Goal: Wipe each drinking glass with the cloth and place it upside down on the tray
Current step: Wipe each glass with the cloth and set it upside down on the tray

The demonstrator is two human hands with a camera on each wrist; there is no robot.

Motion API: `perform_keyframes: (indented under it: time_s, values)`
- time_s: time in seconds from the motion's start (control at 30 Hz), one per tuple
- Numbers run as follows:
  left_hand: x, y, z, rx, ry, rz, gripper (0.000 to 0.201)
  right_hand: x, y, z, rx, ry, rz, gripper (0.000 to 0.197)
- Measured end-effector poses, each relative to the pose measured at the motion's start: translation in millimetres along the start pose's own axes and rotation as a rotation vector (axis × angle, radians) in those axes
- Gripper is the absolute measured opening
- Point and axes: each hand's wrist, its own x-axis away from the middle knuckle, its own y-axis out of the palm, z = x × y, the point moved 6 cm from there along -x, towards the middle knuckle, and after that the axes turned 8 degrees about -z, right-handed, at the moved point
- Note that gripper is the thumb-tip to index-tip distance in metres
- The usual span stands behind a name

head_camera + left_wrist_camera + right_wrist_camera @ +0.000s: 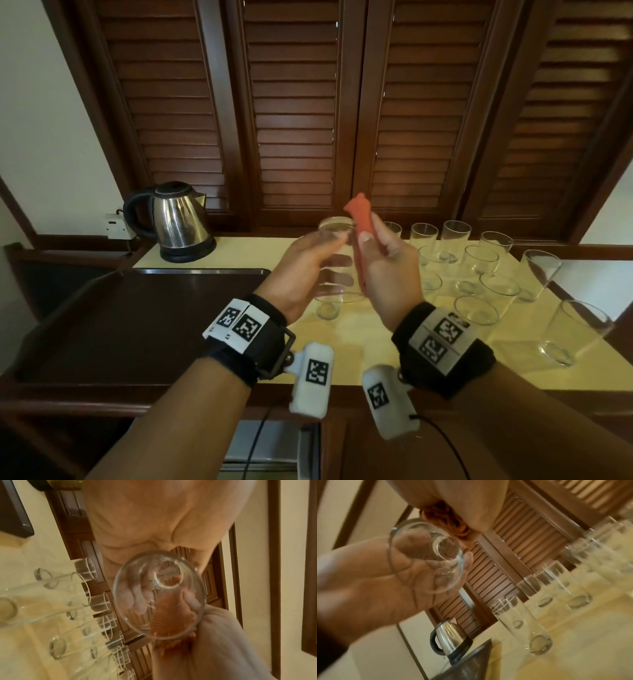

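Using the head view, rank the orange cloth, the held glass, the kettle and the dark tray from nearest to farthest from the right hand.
1. Orange cloth: pinched in the right hand itself.
2. Held glass: just to its left, gripped by the left hand.
3. Dark tray: lower left on the counter.
4. Kettle: far left, at the back.

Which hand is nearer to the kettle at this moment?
Left. The left hand, holding a glass, is on the kettle's side; the right hand, gripping the orange cloth, sits farther away, toward the standing glasses.
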Motion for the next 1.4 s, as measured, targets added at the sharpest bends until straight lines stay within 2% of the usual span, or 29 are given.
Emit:
perform_keyframes:
  time_s: [0.07,0.13,0.17,0.27,0.33,0.4,0.47,0.53,0.57,0.6,0.67,0.7,0.8,0.87,0.93,1.0,1.07,1.13,1.2,1.23,1.33,1.4]
  values:
    - [-2.0,-3.0,4.0,-0.027,0.077,0.101,0.048,1.0,0.2,-2.3,0.012,-0.028,0.001,0.042]
    - [-3.4,-10.0,5.1,-0.017,0.11,0.186,0.054,14.9,15.6,-6.5,0.038,-0.037,-0.124,0.044]
    - [-2.3,-10.8,3.5,-0.006,0.078,0.169,0.053,16.5,19.8,-3.7,0.033,-0.023,-0.138,0.045]
    - [-0.3,-2.3,-2.0,0.016,-0.019,0.037,0.045,0.0,2.0,1.5,0.0,-0.003,-0.006,0.043]
    - [-1.5,-4.0,1.2,0.025,0.038,0.097,0.05,-0.8,0.0,-0.4,0.016,-0.013,-0.007,0.043]
    - [-5.2,-9.9,2.7,0.039,0.087,0.186,0.058,9.9,12.9,-2.0,0.043,-0.012,-0.097,0.045]
    - [-4.1,-6.1,-0.4,0.049,0.015,0.144,0.051,11.2,15.5,2.1,0.041,0.013,-0.096,0.046]
    - [-4.7,0.9,-4.8,0.015,-0.037,0.027,0.043,-1.4,2.0,5.9,0.006,0.009,-0.003,0.044]
    - [-3.5,2.9,-3.7,-0.003,-0.021,0.015,0.045,-4.3,-2.7,7.0,-0.011,0.005,0.03,0.042]
    - [-3.2,1.1,-0.7,-0.012,0.016,0.042,0.051,-2.7,-2.3,5.7,-0.015,-0.002,0.032,0.041]
    - [-5.8,-7.1,1.6,-0.004,0.075,0.099,0.056,11.2,11.9,2.4,0.018,-0.023,-0.053,0.043]
    - [-5.6,-9.6,0.7,0.013,0.061,0.096,0.055,17.2,18.1,3.2,0.031,-0.019,-0.086,0.045]
    - [-3.4,-6.4,-6.2,0.054,-0.054,-0.004,0.051,1.6,6.6,10.5,0.004,0.006,-0.002,0.045]
    - [-3.0,-4.8,-4.3,0.056,0.006,0.017,0.056,-6.4,0.3,6.8,-0.014,0.008,0.051,0.042]
    - [-5.2,-8.1,1.0,0.071,0.08,0.088,0.058,-0.9,10.3,2.4,0.012,-0.011,-0.001,0.041]
    - [-4.5,-6.6,1.5,0.09,0.036,0.065,0.051,4.9,18.1,1.7,0.022,-0.007,-0.058,0.043]
    - [-1.9,-3.5,-1.8,0.07,-0.028,0.0,0.047,-5.7,8.4,3.9,0.013,-0.004,-0.008,0.042]
    - [-1.6,-3.5,-1.3,0.032,0.017,0.025,0.048,-13.6,1.0,4.9,-0.034,0.011,0.043,0.039]
    - [-4.4,-10.1,3.2,0.042,0.106,0.118,0.046,-5.3,11.5,-1.5,0.01,-0.023,-0.021,0.04]
    - [-5.8,-11.4,4.5,0.062,0.117,0.12,0.042,0.6,19.1,-2.5,0.032,-0.03,-0.067,0.042]
    - [-4.0,-8.1,-1.6,0.063,-0.008,0.034,0.042,-7.8,13.0,4.2,0.032,-0.005,-0.036,0.045]
    - [-2.2,-3.5,-1.9,0.01,-0.007,0.018,0.036,-16.5,2.3,6.4,-0.028,0.028,0.028,0.043]
